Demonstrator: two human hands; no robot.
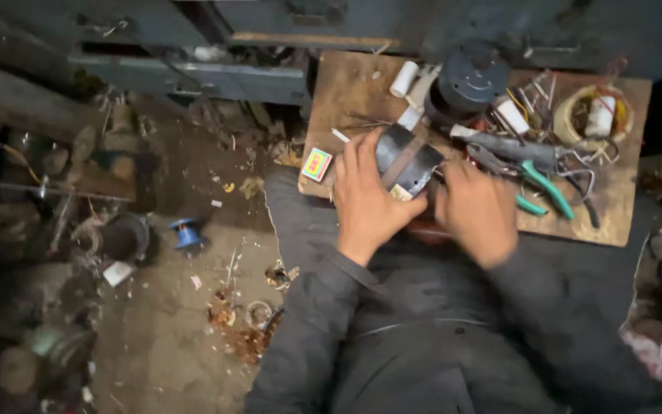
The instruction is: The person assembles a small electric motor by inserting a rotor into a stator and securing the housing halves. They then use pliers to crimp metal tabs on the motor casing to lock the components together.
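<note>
A single head-worn camera looks steeply down from close above both hands [423, 207], facing the worn brown wooden desk [346, 92] just beyond them.

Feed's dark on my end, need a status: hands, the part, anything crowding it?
Left hand gripping dark round motor housing on the wooden board. Right hand beside it, blurred. Green-handled pliers close by.

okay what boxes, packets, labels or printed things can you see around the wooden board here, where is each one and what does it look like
Small box: left edge of the wooden board, beside the left hand; flat, rectangular, white border, red, yellow and green print.
Pale label: on the dark round motor part under the left hand; small, whitish.
White card: on the dirt floor at left, near the blue spool; small, rectangular, detail unclear.
</note>
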